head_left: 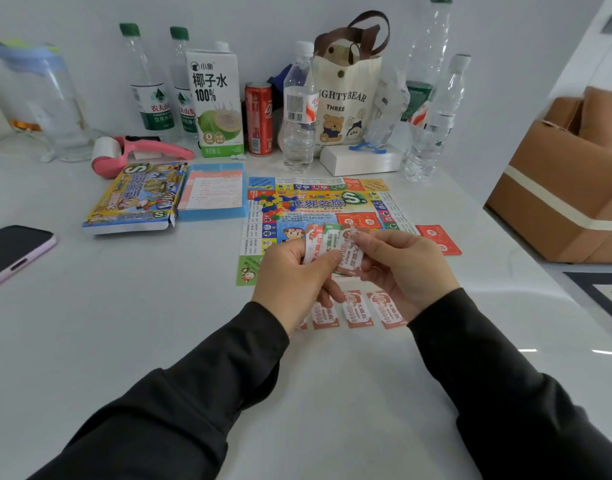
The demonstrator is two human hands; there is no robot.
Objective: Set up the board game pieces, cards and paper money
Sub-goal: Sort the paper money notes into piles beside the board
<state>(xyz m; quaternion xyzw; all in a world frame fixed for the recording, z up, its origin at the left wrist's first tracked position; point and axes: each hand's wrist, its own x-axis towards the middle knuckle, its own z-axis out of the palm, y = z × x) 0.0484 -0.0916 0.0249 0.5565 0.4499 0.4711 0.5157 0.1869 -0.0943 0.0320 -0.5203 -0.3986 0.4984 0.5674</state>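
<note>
The paper game board [335, 202] lies flat on the white table, with a heap of small coloured pieces [272, 202] on its left part. A red card stack [439, 239] sits at the board's right edge. My left hand [290, 282] holds a fanned bundle of paper money [327, 244] above the board's near edge. My right hand [405, 271] pinches one orange note at the top of that bundle. Several orange notes [356, 310] lie in a row on the table beneath my hands.
The game box [138, 199] and a blue tray with a pink sheet [212, 194] lie left of the board. A phone [13, 252] rests at far left. Bottles, a carton, a can [259, 119] and a tote bag [346, 98] line the back. A cardboard box [561, 188] stands right.
</note>
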